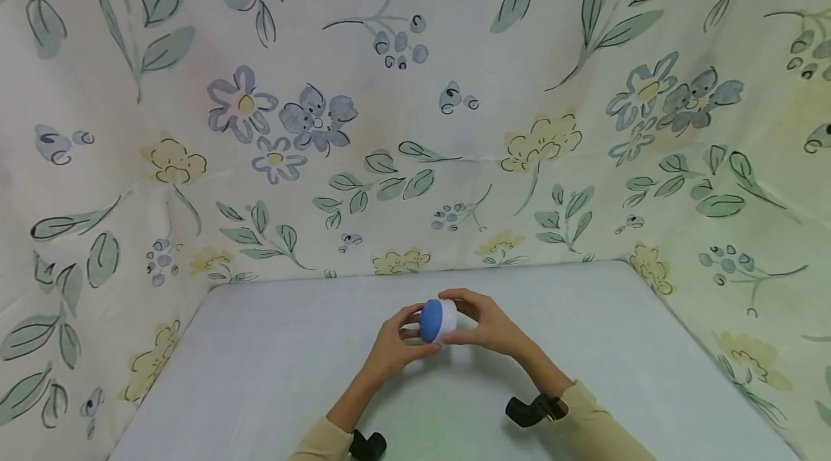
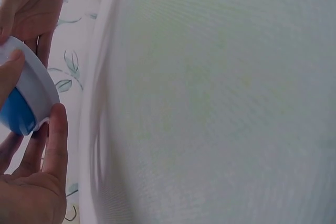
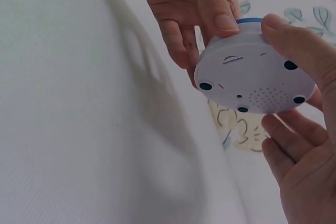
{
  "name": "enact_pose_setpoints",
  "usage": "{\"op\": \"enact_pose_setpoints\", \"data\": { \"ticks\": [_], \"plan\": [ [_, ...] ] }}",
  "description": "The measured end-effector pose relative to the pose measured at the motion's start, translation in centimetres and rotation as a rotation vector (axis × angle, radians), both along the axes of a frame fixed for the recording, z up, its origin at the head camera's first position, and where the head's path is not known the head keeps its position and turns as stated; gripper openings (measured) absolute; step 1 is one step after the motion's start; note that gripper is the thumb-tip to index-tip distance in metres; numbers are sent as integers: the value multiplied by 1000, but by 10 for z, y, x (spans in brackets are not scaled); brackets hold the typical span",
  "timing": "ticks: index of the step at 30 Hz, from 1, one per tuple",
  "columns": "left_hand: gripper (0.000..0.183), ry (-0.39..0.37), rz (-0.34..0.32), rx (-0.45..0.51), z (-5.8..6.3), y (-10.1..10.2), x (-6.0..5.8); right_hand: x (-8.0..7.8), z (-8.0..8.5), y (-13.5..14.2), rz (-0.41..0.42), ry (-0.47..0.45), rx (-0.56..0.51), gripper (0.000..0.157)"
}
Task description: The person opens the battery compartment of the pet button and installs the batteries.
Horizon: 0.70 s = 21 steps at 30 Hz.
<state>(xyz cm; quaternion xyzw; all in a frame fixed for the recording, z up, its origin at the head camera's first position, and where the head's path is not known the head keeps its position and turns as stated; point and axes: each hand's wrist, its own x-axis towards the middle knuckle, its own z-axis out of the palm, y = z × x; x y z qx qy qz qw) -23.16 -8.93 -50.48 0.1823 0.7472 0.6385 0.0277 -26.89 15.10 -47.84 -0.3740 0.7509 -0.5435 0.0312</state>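
A round device [image 1: 438, 321] with a domed blue side and a white base is held up over the table, tipped on its edge. My left hand [image 1: 397, 347] grips it from the left, thumb on the near side. From the right, my right hand [image 1: 483, 324] pinches its white rim between thumb and fingers. In the right wrist view the device's flat underside [image 3: 257, 77] shows small speaker holes, several dark round feet and a short slot. The left wrist view catches the white rim and part of the blue dome [image 2: 18, 111].
A white cloth covers the table [image 1: 273, 360]. Behind and beside it hangs a floral curtain [image 1: 402, 115] with leaves and flowers. Black wrist cameras [image 1: 532, 410] are strapped below both hands, next to beige sleeves [image 1: 600, 425].
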Motion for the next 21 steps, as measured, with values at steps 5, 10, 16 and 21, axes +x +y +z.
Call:
{"op": "enact_pose_setpoints", "data": {
  "ticks": [5,10,16,21],
  "plan": [
    [71,13,15,-4,15,1,7,-1,-4,3,-16,-11,-2,64],
    [71,22,20,7,15,0,8,0,-4,4,-25,-15,-7,66],
    [69,54,32,2,3,-1,-1,2,-7,6,-30,-8,-18,70],
    [68,60,42,-2,3,-2,-2,4,-8,6,-26,-24,-38,71]
  ]
}}
